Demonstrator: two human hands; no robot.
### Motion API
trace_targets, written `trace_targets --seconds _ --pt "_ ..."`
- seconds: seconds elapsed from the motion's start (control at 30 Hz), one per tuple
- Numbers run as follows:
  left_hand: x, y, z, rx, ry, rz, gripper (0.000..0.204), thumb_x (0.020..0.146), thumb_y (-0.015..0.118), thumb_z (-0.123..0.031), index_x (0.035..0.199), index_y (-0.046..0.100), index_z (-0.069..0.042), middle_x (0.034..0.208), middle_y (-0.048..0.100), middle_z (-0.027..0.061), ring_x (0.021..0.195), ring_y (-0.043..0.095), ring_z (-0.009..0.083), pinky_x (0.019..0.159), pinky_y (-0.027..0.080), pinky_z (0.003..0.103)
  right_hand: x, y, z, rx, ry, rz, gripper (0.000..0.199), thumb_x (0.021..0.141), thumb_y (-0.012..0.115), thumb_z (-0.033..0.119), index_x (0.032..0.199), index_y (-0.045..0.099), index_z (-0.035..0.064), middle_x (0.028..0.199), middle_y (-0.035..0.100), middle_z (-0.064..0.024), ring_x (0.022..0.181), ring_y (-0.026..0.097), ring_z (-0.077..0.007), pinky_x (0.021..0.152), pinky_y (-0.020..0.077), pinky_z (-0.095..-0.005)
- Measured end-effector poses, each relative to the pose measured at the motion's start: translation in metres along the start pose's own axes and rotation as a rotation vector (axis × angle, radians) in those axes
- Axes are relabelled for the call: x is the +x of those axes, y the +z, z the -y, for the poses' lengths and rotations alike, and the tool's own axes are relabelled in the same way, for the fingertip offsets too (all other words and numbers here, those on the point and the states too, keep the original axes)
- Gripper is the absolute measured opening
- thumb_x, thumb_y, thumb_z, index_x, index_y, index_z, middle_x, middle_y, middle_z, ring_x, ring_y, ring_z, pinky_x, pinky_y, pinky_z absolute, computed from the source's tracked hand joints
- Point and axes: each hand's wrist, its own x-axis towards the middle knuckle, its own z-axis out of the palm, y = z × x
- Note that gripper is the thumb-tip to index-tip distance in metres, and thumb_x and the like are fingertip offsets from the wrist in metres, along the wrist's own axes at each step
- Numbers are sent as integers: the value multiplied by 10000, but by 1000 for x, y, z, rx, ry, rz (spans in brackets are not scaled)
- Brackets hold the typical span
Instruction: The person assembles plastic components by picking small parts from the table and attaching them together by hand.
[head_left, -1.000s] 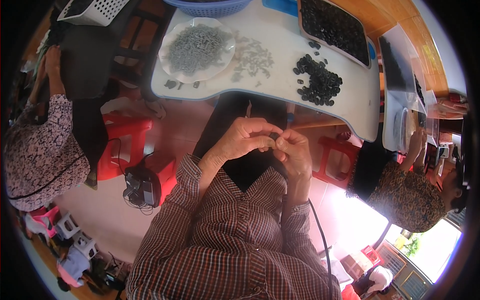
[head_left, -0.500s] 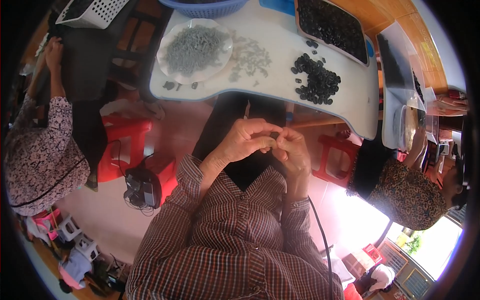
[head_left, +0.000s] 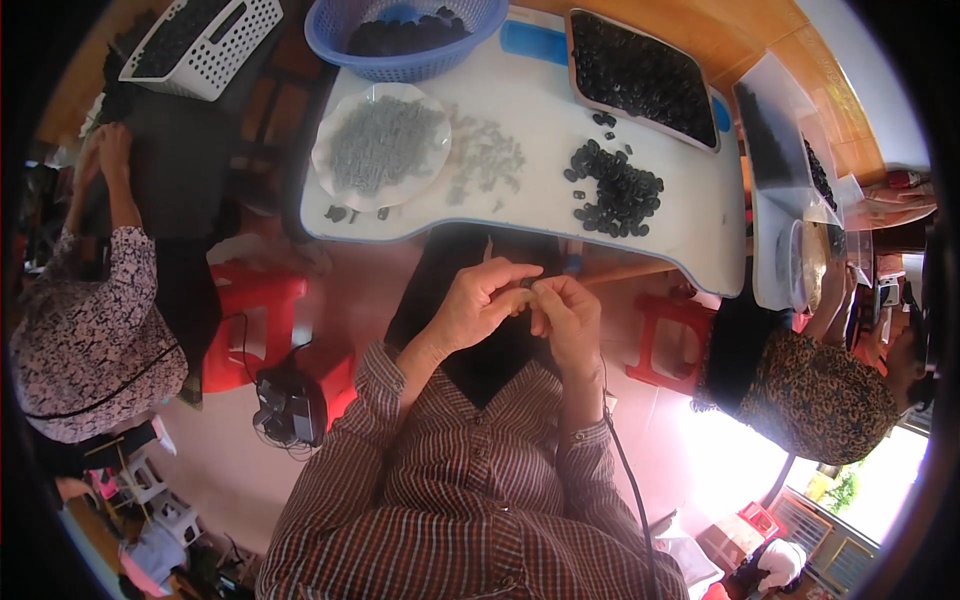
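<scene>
Above my lap, short of the table's near edge, my left hand and my right hand meet at the fingertips. Between them is a small dark piece, pinched from both sides; its exact kind is too small to make out. On the white table lies a loose pile of small black oval parts, to the right. A scalloped white plate heaped with small pale clear pieces stands at the left, with more such pieces scattered beside it.
A blue basket and a tray of black parts stand at the back. Clear bins are at the right. People sit on both sides. Red stools flank me; a cable hangs by my right arm.
The view has tilted up, so the table and the far basket show more fully. My hands stay together at the dark piece, with the fingers slightly shifted.
</scene>
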Motion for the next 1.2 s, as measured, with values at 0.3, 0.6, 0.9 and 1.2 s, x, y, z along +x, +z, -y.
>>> trace_targets --seconds 0.3,0.6,0.9,1.2 --pt "14 -8 -11 -199 -141 -53 271 880 648 -63 1147 638 -13 787 609 1 662 566 52 581 477 201 3 5 -6 143 -51 -9 166 934 597 178 877 598 22 703 590 -14 509 501 -52 458 356 -177" --pt "134 -97 -81 368 148 -539 336 852 664 -146 1146 632 12 751 640 38 629 570 83 594 467 232 2 5 -14 73 18 -13 153 927 611 174 895 607 24 742 606 -13 543 532 -58 493 383 -180" --pt "166 -115 -72 803 236 -597 294 832 691 -152 1063 661 28 823 683 103 683 626 138 623 501 275 6 2 -20 80 49 -35 137 921 616 164 917 607 27 770 603 -7 572 544 -56 522 397 -180" --pt "125 -36 -13 851 245 -217 89 782 677 -95 843 697 -33 771 616 139 703 621 309 647 495 374 10 2 -22 11 78 -70 156 922 612 174 924 604 18 768 606 -18 567 548 -63 518 403 -184"
